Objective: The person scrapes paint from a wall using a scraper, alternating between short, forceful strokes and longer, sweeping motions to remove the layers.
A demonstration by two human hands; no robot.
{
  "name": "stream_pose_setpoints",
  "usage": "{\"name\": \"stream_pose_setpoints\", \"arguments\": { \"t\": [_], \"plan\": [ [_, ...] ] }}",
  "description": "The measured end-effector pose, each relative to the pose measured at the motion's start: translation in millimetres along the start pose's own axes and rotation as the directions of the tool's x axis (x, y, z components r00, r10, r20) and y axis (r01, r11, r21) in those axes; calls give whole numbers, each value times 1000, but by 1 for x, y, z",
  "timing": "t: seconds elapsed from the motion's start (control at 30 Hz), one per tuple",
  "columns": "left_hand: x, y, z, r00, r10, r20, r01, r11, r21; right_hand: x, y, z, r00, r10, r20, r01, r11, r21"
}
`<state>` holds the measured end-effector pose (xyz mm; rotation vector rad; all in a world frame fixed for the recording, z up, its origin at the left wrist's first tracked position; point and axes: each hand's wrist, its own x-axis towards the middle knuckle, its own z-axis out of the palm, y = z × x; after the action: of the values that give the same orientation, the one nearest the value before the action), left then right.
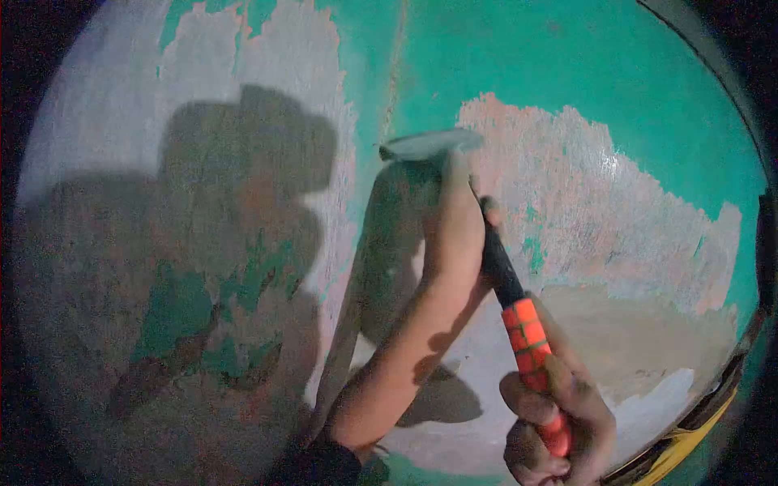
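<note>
A long-handled scraper (506, 271) with a black shaft and an orange grip slants up across the wall (600, 186). Its wide pale blade (421, 146) is blurred and lies close to or on the wall, at the edge of the green paint. My right hand (563, 417) is closed round the orange grip at the lower end. Higher up, my left hand (462, 219) wraps the black shaft just below the blade, with a fingertip showing on its right side; most of its fingers are hidden.
Green paint (519, 49) covers the upper wall, and bare greyish-pink patches (267, 49) show where it is gone. A large shadow (243, 162) falls on the left. A yellow strip (689, 445) runs along the lower right edge beside dark material.
</note>
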<state>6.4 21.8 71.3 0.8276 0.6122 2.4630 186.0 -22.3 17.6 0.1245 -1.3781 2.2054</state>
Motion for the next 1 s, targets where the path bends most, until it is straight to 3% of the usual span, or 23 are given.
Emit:
{"name": "stream_pose_setpoints", "arguments": {
  "t": [0.1, 0.2, 0.3, 0.43, 0.5, 0.73, 0.83, 0.97, 1.0],
  "plan": [
    [1, 7, 5, 997, 63, -39, -63, 998, 8, 2, -4, 4, 1000, -6, 1, 6, 1000, 13],
    [3, 3, 1, 999, 27, -31, -27, 999, -19, -4, -5, 3, 999, 41, -34, -40, 999, 31],
    [6, 2, 2, 1000, 23, -10, -24, 999, -24, 4, -5, 3, 999, -16, 40, 16, 1000, -21],
    [-4, 3, 3, 998, 22, -55, -23, 1000, -12, -3, -5, 2, 1000, 9, -7, -10, 1000, -22],
    [4, 5, 4, 1000, 14, -6, -14, 1000, -6, 2, -6, 2, 1000, 4, -15, -5, 999, -46],
    [9, 3, 10, 999, 26, -30, -28, 996, -90, 0, -12, -3, 994, -28, 102, 17, 994, 105],
    [6, 0, 7, 996, -21, -92, 15, 998, -63, 6, -15, -2, 988, 95, -125, -85, 993, 83],
    [27, -6, 4, 993, 118, -16, -119, 991, -59, 5, -17, -2, 995, 85, -56, -80, 993, 85],
    [24, -5, 5, 995, 92, -29, -94, 993, -69, 8, -17, -1, 997, 73, -27, -70, 994, 83]
  ]
}}
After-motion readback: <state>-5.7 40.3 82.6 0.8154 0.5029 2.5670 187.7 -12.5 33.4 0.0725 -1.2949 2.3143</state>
